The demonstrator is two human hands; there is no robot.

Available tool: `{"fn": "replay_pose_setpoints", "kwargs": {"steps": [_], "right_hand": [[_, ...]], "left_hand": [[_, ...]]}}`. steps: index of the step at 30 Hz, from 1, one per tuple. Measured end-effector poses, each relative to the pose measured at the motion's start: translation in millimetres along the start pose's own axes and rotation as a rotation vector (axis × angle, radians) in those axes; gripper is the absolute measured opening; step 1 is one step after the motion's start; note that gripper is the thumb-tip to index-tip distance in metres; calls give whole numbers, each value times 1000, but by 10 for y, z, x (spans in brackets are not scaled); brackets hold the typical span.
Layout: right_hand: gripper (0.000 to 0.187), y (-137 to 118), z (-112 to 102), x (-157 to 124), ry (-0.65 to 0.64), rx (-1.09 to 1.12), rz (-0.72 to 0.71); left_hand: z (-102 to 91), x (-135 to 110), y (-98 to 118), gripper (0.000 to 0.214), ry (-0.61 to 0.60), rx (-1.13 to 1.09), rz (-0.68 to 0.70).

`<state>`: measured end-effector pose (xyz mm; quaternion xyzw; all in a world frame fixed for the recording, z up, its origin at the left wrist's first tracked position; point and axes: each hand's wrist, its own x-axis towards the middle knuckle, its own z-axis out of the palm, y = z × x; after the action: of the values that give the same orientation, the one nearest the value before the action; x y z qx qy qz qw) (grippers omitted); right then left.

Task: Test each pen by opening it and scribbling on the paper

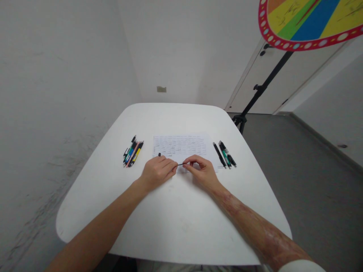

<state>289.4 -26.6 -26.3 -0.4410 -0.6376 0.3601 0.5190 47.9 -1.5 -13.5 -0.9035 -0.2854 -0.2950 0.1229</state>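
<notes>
My left hand (157, 172) and my right hand (200, 170) rest close together on the white table (176, 223), both with fingers closed. A thin dark pen part (180, 164), perhaps a refill, spans the gap between their fingertips, and each hand pinches one end. A dark tip (159, 154) pokes out above my left hand. Just beyond the hands lies a sheet of paper (181, 145) covered in handwriting.
Several pens (132, 152) lie bundled left of the paper. Three dark pens (224, 154) lie at its right. A colourful prize wheel (309, 22) on a black stand (261, 90) stands beyond the table's right corner, in front of a door.
</notes>
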Motion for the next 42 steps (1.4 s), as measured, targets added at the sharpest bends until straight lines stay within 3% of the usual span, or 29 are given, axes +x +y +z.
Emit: {"fn": "replay_pose_setpoints", "kwargs": {"steps": [4, 7, 19, 21, 24, 26, 28, 32, 36, 42], "right_hand": [[10, 37, 0, -5, -7, 10, -1], [18, 70, 0, -12, 19, 66, 0], [19, 109, -13, -1, 28, 119, 50], [16, 99, -13, -3, 42, 133, 37], [8, 94, -25, -2, 122, 167, 0], [6, 105, -46, 7, 196, 185, -12], [8, 125, -74, 22, 258, 191, -1], [12, 164, -119, 53, 319, 219, 47], [14, 161, -123, 67, 335, 252, 65], [14, 108, -124, 94, 461, 228, 31]], "left_hand": [[17, 12, 8, 11, 92, -7, 39], [-3, 19, 12, 10, 98, -11, 41], [-39, 33, 44, 6, 134, -22, 40], [-60, 27, 30, 6, 169, -56, 2], [-131, 9, -46, 11, 199, -75, -183], [-183, -4, -119, 18, 125, -25, -358], [-218, -16, -185, 27, -38, 36, -516], [-225, -42, -253, 33, -385, 34, -636], [-213, -79, -271, 18, -463, -24, -613], [-195, -85, -268, 21, -175, -55, -288]]}}
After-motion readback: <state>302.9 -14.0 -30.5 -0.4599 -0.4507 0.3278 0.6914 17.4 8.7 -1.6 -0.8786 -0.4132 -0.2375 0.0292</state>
